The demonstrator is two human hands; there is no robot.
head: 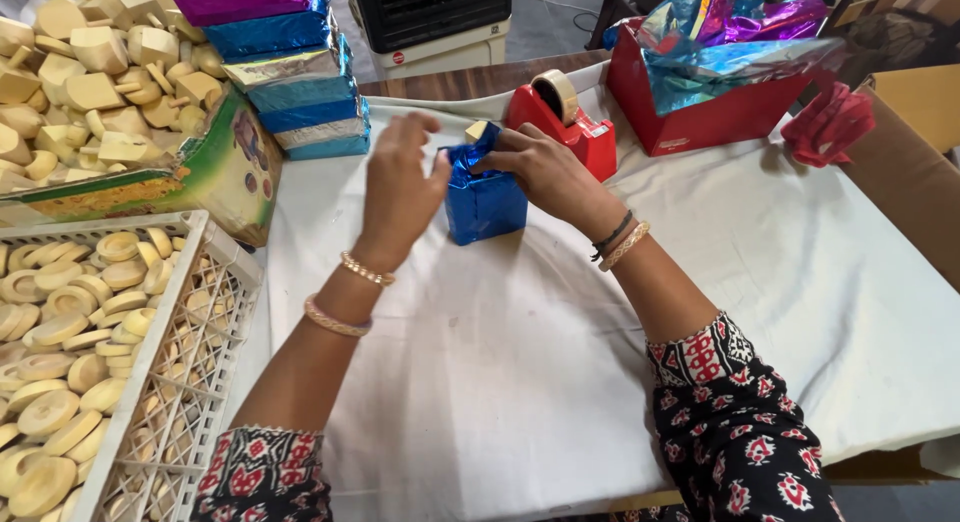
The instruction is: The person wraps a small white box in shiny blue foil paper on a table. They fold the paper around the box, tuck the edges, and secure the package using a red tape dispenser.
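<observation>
**Blue foil parcel on the white cloth, both hands working its top**

Position: the blue foil parcel [485, 204] stands upright on the white cloth [560, 362], just in front of the red tape dispenser [565, 122].

Hands: the left hand [398, 187] rests against the parcel's left side with fingers spread and loosely raised, gripping nothing firmly. The right hand [545, 167] pinches the foil at the top edge, fingers narrow and closed on the fold.

Handling, as judged: the foil looks thin, slick and easily creased or torn; a pale wooden corner [476, 130] shows above it, so the core is probably a stiff, fairly light block. Best held by the flat sides, with only fingertip pressure on the folds.

Not determined: the parcel's far face and the state of the top folds are covered by the hands. The crate of wooden discs [120, 382] is cut off at the left edge. Contents of the red box [700, 112] under the loose foil sheets cannot be made out.
</observation>
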